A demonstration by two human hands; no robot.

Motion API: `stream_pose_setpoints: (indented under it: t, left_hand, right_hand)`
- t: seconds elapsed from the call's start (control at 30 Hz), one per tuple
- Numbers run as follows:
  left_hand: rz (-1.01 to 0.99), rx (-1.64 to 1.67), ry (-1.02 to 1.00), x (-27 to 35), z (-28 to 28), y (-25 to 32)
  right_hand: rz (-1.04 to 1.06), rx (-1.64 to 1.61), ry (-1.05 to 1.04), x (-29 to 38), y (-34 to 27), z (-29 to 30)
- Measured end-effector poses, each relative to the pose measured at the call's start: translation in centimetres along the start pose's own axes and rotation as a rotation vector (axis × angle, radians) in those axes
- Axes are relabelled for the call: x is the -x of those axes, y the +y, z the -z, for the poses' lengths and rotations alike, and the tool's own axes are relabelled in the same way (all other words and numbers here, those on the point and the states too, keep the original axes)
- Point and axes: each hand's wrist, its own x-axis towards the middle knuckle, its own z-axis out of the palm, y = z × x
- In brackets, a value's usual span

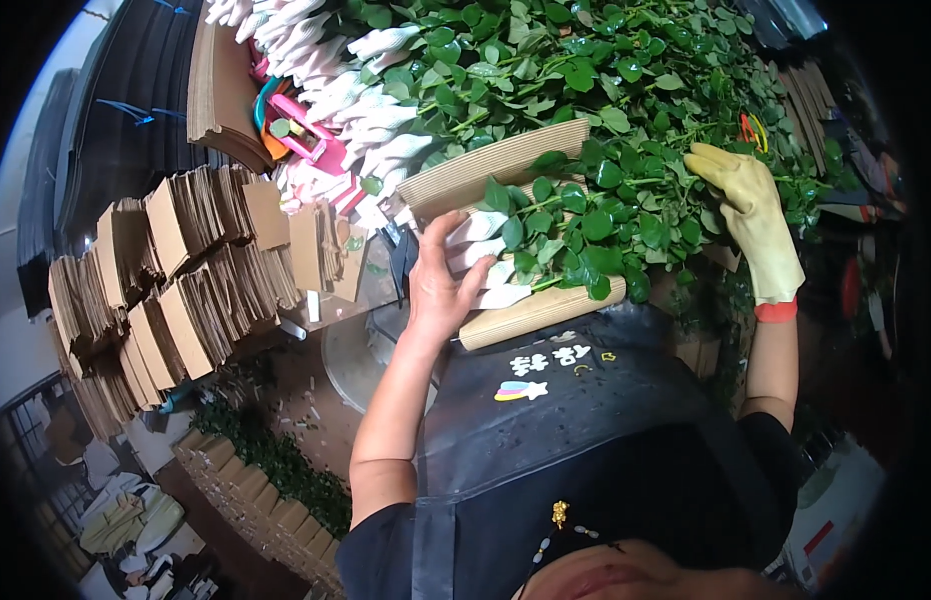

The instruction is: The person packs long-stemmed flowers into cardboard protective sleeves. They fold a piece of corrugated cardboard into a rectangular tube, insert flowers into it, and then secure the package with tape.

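Observation:
A sheet of corrugated cardboard point(503, 166) lies in front of me, with its near edge point(540, 315) curled up towards my apron. On it rest several leafy stems, their ends capped in white mesh sleeves point(477, 247). My left hand point(441, 281), bare, spreads over these sleeves, fingers and thumb apart; whether it grips them is unclear. My right hand point(735, 187), in a pale yellow rubber glove, is at the leafy stems point(653, 191) on the right, its fingertips by the leaves. Whether it pinches a stem cannot be told. Behind the cardboard lies a large heap of sleeved stems point(540, 60).
Stacks of folded cardboard point(188, 247) stand at left, beside dark panels point(128, 97). A pink plastic tool point(308, 135) and small cardboard pieces point(327, 255) lie on the worktop. Wrapped bundles point(255, 495) stand on the floor below left. Colored bands point(754, 131) are near my gloved hand.

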Motion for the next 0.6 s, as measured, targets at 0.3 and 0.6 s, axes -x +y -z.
stream_pose_setpoints:
  t: [0.3,0.6]
  left_hand:
    - [-0.059,-0.113,-0.040,-1.0,0.4,1.6]
    - [-0.052,-0.122,-0.009,-0.3,0.4,1.5]
  right_hand:
    - [0.046,-0.041,-0.019,1.5,2.0,-5.6]
    - [-0.539,-0.174,0.147,-6.0,0.0,-0.1]
